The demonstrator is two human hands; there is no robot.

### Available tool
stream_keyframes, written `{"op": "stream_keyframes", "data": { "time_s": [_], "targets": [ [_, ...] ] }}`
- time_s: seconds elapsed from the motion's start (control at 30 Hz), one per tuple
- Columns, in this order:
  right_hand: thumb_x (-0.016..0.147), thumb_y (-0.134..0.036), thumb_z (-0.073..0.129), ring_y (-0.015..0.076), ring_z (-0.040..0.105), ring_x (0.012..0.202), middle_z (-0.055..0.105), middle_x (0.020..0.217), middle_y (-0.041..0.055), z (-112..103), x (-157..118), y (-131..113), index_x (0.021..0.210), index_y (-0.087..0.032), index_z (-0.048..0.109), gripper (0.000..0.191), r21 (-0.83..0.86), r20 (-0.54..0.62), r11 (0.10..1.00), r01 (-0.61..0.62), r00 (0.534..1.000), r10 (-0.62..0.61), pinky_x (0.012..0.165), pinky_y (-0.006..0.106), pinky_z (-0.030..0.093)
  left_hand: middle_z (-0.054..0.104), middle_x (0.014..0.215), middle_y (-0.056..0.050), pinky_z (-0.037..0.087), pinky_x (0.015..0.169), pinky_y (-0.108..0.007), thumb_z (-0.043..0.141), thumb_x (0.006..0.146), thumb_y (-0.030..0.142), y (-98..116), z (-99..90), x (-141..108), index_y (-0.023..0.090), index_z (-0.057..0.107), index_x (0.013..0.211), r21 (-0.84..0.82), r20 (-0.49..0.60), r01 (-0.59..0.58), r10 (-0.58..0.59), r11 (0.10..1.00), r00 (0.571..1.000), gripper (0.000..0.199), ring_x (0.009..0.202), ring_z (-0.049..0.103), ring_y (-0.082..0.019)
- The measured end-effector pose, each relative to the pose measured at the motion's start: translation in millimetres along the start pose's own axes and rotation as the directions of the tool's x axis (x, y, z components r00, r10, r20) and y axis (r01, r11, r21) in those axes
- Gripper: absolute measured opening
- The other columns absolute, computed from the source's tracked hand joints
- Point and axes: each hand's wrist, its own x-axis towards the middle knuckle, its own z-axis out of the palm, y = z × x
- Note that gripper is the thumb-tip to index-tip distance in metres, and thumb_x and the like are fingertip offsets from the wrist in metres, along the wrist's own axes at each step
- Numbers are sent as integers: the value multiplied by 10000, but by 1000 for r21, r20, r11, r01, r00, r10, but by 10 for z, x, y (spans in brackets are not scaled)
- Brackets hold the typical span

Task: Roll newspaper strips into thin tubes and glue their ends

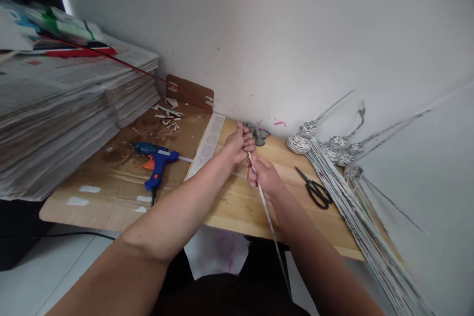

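A thin rolled-paper tube (268, 216) slants down from my hands, past the table edge toward my lap. My left hand (240, 144) is closed round its upper end, above the wooden board. Just below and to the right, my right hand (264, 177) pinches the same tube between thumb and fingers. The tube's very tip is hidden inside my left hand. Behind the left hand lies a crumpled grey cloth (258, 133). Black-handled scissors (317, 191) rest on the board to the right of my right hand.
A blue glue gun (159, 158) lies on stained cardboard (122, 168) at left, near paper scraps (170, 114). A newspaper strip (210, 140) borders the board. Tall newspaper stacks (66, 108) stand far left. Paper tubes (355, 212) and woven paper pieces (299, 143) lie right, against the wall.
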Motion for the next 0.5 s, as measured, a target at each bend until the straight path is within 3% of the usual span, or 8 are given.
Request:
{"op": "stream_keyframes", "data": {
  "time_s": [0.1, 0.17, 0.23, 0.3, 0.37, 0.43, 0.5],
  "targets": [
    [864, -617, 489, 104, 245, 383, 241, 469, -105, -5, 12, 1, 795, -235, 470, 389, 220, 169, 961, -165, 977, 129, 405, 232, 247, 224, 493, 88, 166, 328, -151, 392, 944, 518, 14, 0, 2, 188, 375, 666, -26, 25, 4, -4, 1000, 1000, 432, 349, 210, -47],
    [858, -637, 487, 109, 307, 395, 312, 477, -92, -6, 8, 6, 821, -230, 497, 409, 114, 86, 988, -107, 992, 97, 416, 237, 268, 222, 494, 91, 168, 327, -151, 410, 934, 528, 18, -3, 13, 187, 380, 667, -32, 7, -8, 8, 999, 1000, 433, 347, 207, -45],
    [843, -617, 537, 117, 399, 455, 441, 535, -50, -5, 3, 2, 817, -219, 540, 399, -122, -63, 992, 32, 997, -40, 448, 243, 295, 217, 490, 92, 165, 327, -153, 400, 936, 529, 14, -7, 26, 187, 382, 665, -28, -22, -32, 31, 999, 999, 437, 343, 201, -44],
    [837, -566, 581, 117, 426, 498, 493, 584, -23, -2, 7, -18, 773, -212, 550, 361, -246, -119, 964, 105, 983, -138, 463, 241, 294, 215, 488, 93, 167, 327, -152, 383, 942, 528, 7, -9, 31, 187, 383, 666, -18, -36, -41, 40, 999, 999, 439, 340, 198, -43],
    [853, -557, 551, 111, 367, 452, 424, 534, -46, 2, 28, -46, 752, -220, 514, 354, -118, -62, 992, 39, 997, -47, 435, 238, 263, 220, 492, 93, 171, 327, -148, 384, 941, 527, 1, -11, 29, 187, 385, 671, -18, -26, -26, 26, 999, 999, 434, 344, 204, -44],
    [861, -565, 513, 104, 272, 394, 291, 481, -90, 4, 57, -62, 771, -232, 469, 348, 102, 83, 990, -98, 992, 90, 407, 232, 234, 229, 498, 92, 177, 328, -146, 390, 942, 521, 3, -16, 27, 188, 384, 676, -25, 5, -12, 12, 1000, 1000, 426, 348, 213, -44],
    [852, -589, 506, 104, 259, 378, 266, 478, -103, 4, 83, -52, 806, -235, 460, 360, 172, 164, 972, -159, 978, 131, 398, 231, 236, 232, 500, 92, 174, 327, -147, 396, 941, 520, 10, -26, 33, 189, 378, 673, -24, 18, -19, 19, 1000, 1000, 426, 347, 212, -43]
  ]
}}
